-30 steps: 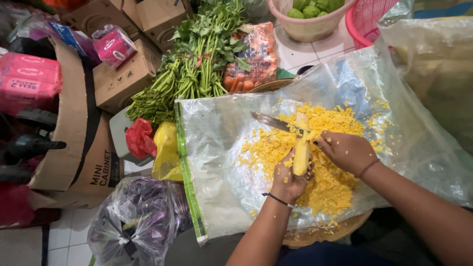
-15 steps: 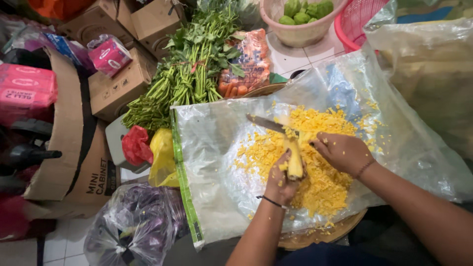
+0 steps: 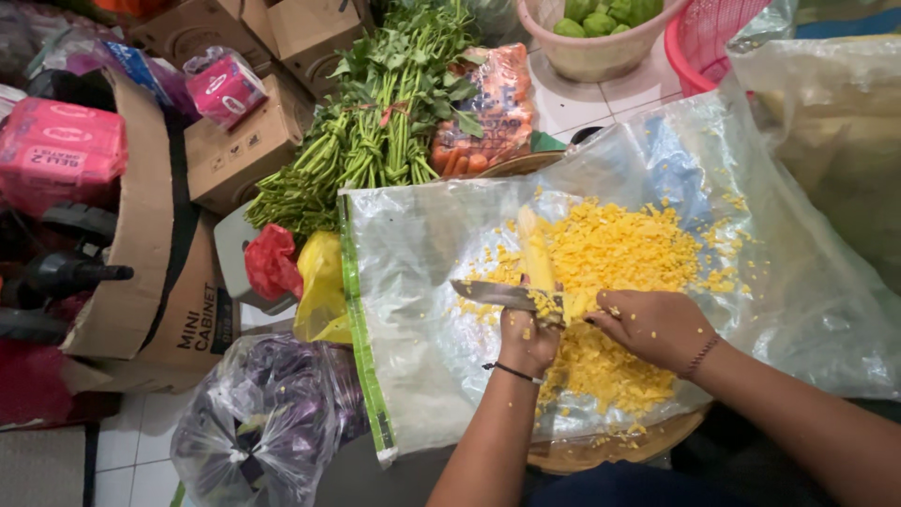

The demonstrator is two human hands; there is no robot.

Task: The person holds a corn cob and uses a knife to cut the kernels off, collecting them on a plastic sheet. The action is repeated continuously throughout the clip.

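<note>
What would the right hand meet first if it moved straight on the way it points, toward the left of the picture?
Most likely the corn cob that the left hand holds, since the right hand already drives the knife against it. Depth is unclear.

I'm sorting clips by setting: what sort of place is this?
Probably a market vegetable stall or shop's prep corner. The left hand holds a corn cob while the right hand cuts it with a knife. Bundled greens, bagged carrots and cardboard boxes crowd around.
</note>
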